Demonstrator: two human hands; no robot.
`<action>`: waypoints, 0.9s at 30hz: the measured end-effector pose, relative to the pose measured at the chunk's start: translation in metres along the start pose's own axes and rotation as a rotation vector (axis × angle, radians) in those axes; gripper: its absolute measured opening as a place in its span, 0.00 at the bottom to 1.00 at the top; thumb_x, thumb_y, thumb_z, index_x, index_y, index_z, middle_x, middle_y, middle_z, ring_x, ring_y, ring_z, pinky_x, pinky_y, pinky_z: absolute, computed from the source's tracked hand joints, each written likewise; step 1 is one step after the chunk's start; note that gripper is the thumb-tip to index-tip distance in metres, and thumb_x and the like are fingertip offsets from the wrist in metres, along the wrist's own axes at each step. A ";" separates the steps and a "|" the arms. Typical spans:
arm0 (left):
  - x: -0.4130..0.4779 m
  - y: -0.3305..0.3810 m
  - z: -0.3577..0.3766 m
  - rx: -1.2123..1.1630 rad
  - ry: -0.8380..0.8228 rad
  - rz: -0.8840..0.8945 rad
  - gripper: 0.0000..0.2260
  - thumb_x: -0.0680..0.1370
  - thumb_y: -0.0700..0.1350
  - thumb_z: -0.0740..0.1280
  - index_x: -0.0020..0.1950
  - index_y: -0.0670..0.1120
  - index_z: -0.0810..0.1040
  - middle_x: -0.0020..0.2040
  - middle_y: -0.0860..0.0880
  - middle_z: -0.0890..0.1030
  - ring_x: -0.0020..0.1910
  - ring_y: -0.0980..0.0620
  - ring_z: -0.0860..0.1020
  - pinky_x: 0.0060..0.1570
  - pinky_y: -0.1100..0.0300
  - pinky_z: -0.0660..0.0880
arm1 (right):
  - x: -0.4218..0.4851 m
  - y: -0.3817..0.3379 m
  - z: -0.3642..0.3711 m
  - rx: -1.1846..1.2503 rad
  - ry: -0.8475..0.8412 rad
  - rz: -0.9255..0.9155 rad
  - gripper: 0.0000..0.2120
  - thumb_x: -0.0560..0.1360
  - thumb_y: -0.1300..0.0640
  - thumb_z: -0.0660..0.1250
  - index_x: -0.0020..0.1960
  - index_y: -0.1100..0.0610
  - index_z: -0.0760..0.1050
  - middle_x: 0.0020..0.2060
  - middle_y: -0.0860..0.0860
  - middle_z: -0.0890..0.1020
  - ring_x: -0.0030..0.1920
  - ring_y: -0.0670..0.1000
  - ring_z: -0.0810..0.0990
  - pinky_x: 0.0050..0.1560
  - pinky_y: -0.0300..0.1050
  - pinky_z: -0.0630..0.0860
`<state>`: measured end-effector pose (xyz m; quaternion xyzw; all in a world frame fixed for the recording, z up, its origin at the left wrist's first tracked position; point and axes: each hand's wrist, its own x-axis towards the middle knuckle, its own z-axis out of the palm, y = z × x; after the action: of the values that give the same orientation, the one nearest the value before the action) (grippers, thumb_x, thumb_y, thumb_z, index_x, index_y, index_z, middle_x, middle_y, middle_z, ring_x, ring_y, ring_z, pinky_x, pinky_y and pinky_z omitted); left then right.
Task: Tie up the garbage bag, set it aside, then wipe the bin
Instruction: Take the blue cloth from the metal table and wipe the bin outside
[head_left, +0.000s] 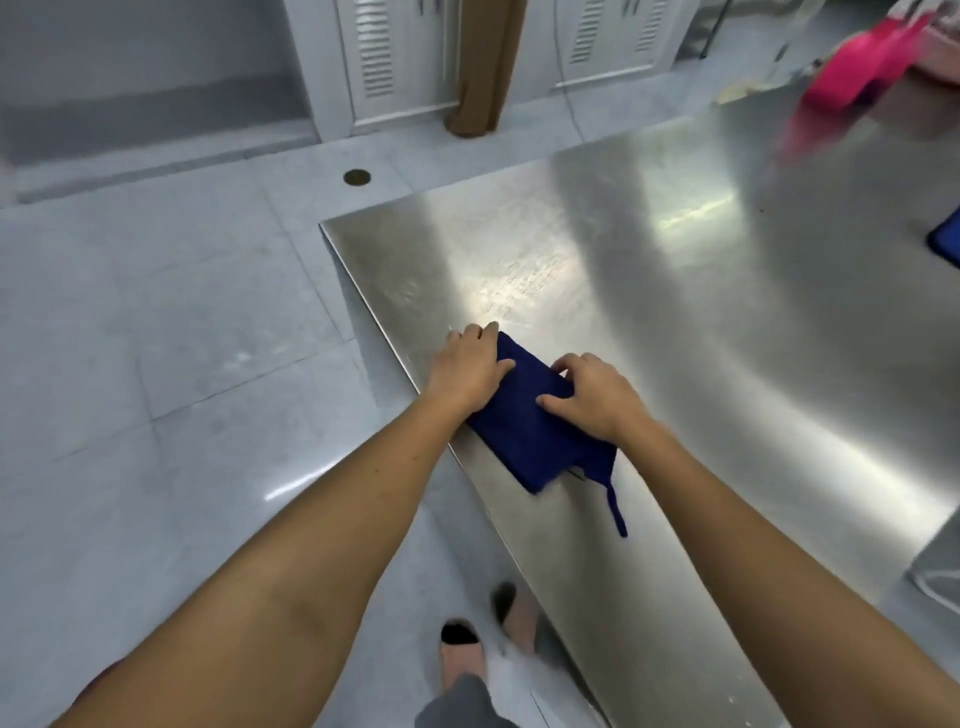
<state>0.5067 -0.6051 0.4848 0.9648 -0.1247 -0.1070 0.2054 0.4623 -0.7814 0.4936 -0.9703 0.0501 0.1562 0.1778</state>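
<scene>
A folded dark blue cloth (530, 426) lies near the left edge of a steel table (701, 291), with a thin loop trailing from its near corner. My left hand (470, 369) rests flat on the cloth's far left corner. My right hand (597, 397) presses on its right side, fingers bent over the fold. Neither the garbage bag nor the bin is in view.
A bright pink object (862, 62) sits blurred at the table's far right. Another blue item (948, 236) pokes in at the right edge. Grey tiled floor with a round drain (357, 177) spreads to the left. White louvred doors and a brown post (480, 67) stand behind.
</scene>
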 end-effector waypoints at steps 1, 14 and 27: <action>0.004 0.000 0.000 -0.019 0.005 -0.040 0.24 0.78 0.55 0.61 0.70 0.45 0.66 0.65 0.43 0.73 0.62 0.43 0.71 0.58 0.50 0.70 | 0.007 0.001 -0.006 0.065 -0.059 0.010 0.23 0.70 0.42 0.69 0.60 0.50 0.73 0.51 0.48 0.77 0.48 0.50 0.76 0.40 0.41 0.71; -0.084 -0.063 -0.064 -0.842 0.097 -0.163 0.08 0.75 0.52 0.68 0.52 0.53 0.76 0.48 0.52 0.82 0.47 0.52 0.81 0.44 0.58 0.80 | 0.003 -0.078 -0.046 0.329 -0.505 -0.185 0.10 0.75 0.48 0.64 0.53 0.51 0.74 0.49 0.51 0.83 0.45 0.52 0.83 0.44 0.44 0.78; -0.361 -0.234 -0.080 -0.925 0.685 -0.614 0.06 0.72 0.56 0.68 0.45 0.57 0.75 0.44 0.57 0.82 0.41 0.59 0.81 0.37 0.66 0.75 | -0.102 -0.328 0.119 0.398 -1.036 -0.320 0.13 0.79 0.52 0.63 0.60 0.56 0.79 0.52 0.54 0.86 0.52 0.56 0.85 0.51 0.50 0.81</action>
<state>0.2320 -0.2659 0.5135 0.7479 0.2882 0.1100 0.5878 0.3817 -0.4291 0.5289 -0.7107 -0.1626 0.5695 0.3796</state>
